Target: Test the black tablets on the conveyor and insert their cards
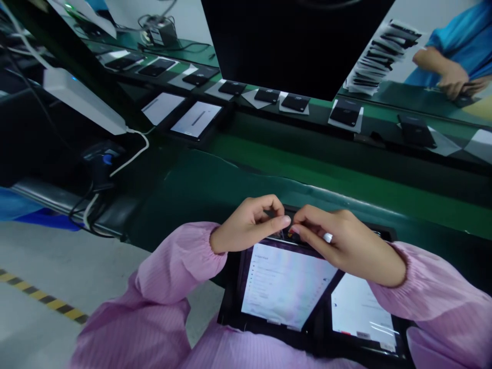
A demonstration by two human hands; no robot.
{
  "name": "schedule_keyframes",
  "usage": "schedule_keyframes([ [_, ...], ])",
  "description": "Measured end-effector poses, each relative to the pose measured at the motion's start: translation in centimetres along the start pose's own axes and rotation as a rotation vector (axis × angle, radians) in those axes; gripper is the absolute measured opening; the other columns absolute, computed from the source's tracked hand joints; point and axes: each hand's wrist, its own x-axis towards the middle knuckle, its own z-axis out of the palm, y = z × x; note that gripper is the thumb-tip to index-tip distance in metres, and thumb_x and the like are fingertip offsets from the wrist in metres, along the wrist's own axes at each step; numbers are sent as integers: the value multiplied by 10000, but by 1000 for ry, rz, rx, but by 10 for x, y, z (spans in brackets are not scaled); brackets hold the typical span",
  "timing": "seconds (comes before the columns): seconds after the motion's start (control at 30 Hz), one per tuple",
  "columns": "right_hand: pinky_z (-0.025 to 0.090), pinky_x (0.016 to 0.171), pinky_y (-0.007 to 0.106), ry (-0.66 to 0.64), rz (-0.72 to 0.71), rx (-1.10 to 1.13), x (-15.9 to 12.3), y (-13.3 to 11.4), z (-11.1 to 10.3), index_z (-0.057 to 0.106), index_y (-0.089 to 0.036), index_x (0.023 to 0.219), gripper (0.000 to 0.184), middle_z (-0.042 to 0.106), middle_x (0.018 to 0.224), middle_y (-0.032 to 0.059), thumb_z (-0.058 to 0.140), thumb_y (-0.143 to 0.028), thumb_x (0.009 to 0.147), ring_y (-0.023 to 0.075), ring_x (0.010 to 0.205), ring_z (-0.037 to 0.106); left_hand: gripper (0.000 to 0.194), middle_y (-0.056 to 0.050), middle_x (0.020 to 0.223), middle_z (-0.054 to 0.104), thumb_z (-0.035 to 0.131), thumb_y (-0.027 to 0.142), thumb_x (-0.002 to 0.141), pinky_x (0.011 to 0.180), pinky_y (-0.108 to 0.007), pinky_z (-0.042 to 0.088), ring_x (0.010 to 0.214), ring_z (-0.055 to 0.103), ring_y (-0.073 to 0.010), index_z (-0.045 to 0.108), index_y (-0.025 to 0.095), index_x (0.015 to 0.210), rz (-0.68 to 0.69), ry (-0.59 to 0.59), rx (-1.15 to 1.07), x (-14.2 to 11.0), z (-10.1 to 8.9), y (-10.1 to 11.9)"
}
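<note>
The left hand (255, 221) and the right hand (344, 241) are close together, thumbs and forefingers bent toward each other with a narrow gap between the two sets of fingertips; a tiny reddish and yellow speck shows by the right fingertips, too small to identify, and I cannot tell whether either hand is clamped on anything; a small white piece (328, 238) shows at the right hand's fingers; both wrists are in gathered pink sleeves (192, 248). Just below the fingers is the near tablet (284, 287), directly in front of the person, its top edge under the hands and its lit screen showing lines of text too blurred to read; just to its right is a second tablet (361, 312), also lit, partly covered by the right hand and forearm. Past the hands runs a green work surface (184, 189); at its left are a handheld scanner (100, 166) and a white box (84, 101) with a blue light; farther off, two more lit tablets (197, 120) lie side by side, and beyond them dark flat devices (346, 111) stand out in a row against white sheets; a large black panel (295, 46) hangs above; at the far right, a co-worker's hands (453, 81) meet below a blue sleeve; on the floor at lower left runs yellow and black striped tape (42, 297).
</note>
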Motion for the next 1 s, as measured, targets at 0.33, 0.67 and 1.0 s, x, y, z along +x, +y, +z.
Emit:
schedule_keyframes([
  [0.33, 330, 430, 183, -19, 14, 11, -2, 0, 0, 565, -195, 911, 155, 516, 538, -74, 446, -269, 979, 61, 413, 427, 295, 26, 633, 553, 651, 403, 845, 471, -182, 344, 518, 518, -68, 504, 158, 774, -3, 45, -60, 1, 3, -5],
  [0.67, 310, 458, 203, -31, -45, -31, 1, 3, -1, 556, -188, 873, 139, 530, 546, -61, 456, -217, 964, 64, 419, 431, 332, 30, 636, 539, 655, 452, 829, 477, -196, 348, 510, 493, -69, 497, 163, 781, -40, 66, -47, 3, 6, -5],
  [1.0, 283, 471, 203, -88, -65, 17, 7, 7, -1, 512, -191, 788, 163, 462, 544, -68, 465, -170, 943, 61, 449, 395, 330, 32, 639, 501, 645, 450, 823, 485, -206, 341, 521, 479, -74, 491, 164, 762, -28, 100, -30, 5, 8, -8],
])
